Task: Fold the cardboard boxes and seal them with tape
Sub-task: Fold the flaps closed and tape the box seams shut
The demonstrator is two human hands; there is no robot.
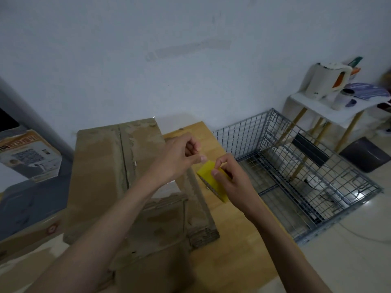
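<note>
Yellow tape roll (211, 182) sits in the right hand (230, 180), the fingers curled round its far rim and the thumb and forefinger pinching at its upper edge, held above the wooden surface (230, 246) just right of the cardboard box (118, 176). The left hand (179, 157) hangs just beside the roll's top corner, fingers curled, thumb and forefinger drawn together near the roll; whether that grip has hold of a tape end cannot be told. The box lies flattened under the left forearm.
</note>
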